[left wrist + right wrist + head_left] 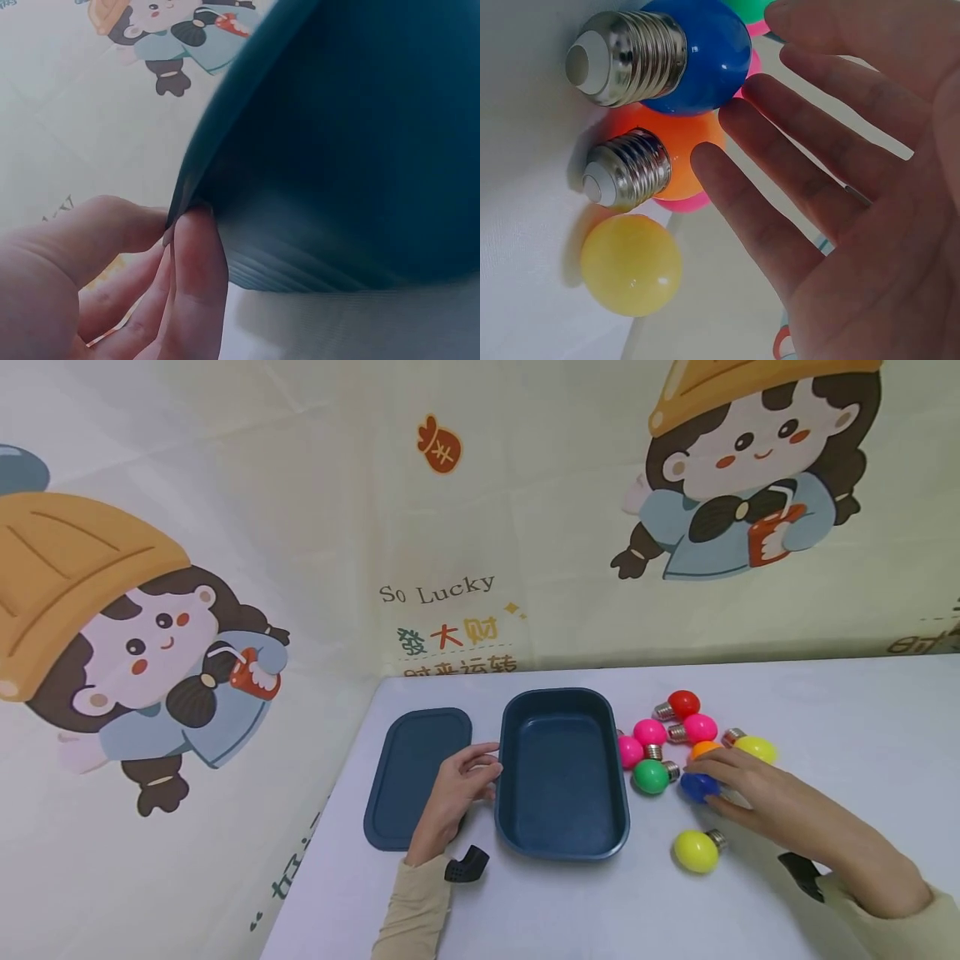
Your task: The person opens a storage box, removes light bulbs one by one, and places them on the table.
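Observation:
My left hand (459,787) pinches the left rim of a dark blue rectangular container (562,777) between thumb and finger. Its edge (196,169) meets the fingertips up close in the left wrist view. Over a blue light bulb (698,788) reaches my right hand (761,789), its fingers fairly straight and spread around the glass. In the right wrist view, the blue bulb's metal screw base (634,60) faces the camera. Just beyond it lies an orange bulb (690,150), partly covered by the hand in the head view.
A flat dark blue lid (412,777) lies left of the container. Right of the container are a green bulb (650,777), several pink bulbs (701,728), a red bulb (684,702) and a yellow bulb (757,749). Another yellow bulb (695,852) lies nearer the front.

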### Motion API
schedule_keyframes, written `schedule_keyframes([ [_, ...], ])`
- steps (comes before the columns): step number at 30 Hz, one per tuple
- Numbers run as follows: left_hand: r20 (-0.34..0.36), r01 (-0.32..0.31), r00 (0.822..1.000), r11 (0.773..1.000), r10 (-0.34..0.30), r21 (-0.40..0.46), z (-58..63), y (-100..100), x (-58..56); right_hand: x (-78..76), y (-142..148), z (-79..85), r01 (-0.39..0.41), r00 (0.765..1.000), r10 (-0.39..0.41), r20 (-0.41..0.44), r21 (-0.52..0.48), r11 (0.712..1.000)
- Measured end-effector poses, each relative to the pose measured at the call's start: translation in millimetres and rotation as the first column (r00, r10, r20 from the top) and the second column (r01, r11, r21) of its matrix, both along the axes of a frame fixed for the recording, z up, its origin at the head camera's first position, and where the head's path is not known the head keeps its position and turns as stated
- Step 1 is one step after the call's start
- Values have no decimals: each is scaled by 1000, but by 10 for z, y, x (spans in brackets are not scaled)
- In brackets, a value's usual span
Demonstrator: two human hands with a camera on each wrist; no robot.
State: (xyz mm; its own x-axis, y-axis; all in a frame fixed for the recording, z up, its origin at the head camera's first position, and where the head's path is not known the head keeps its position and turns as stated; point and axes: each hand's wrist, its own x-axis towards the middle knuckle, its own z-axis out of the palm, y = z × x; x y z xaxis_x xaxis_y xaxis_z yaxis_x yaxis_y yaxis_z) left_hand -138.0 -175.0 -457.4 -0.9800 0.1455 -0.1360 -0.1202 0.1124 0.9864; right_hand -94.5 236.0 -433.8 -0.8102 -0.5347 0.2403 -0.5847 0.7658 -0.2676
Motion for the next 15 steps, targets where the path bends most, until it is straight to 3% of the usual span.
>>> schedule_keyframes([
  [9, -77, -1, 997, 998, -3, -59, 43, -40, 12, 2, -40, 61, -6, 1000, 6, -19, -10, 1000],
  [15, -120, -35, 992, 995, 24, -92, 110, -41, 47, 15, -67, 148, -6, 1000, 6, -13, -30, 1000],
])
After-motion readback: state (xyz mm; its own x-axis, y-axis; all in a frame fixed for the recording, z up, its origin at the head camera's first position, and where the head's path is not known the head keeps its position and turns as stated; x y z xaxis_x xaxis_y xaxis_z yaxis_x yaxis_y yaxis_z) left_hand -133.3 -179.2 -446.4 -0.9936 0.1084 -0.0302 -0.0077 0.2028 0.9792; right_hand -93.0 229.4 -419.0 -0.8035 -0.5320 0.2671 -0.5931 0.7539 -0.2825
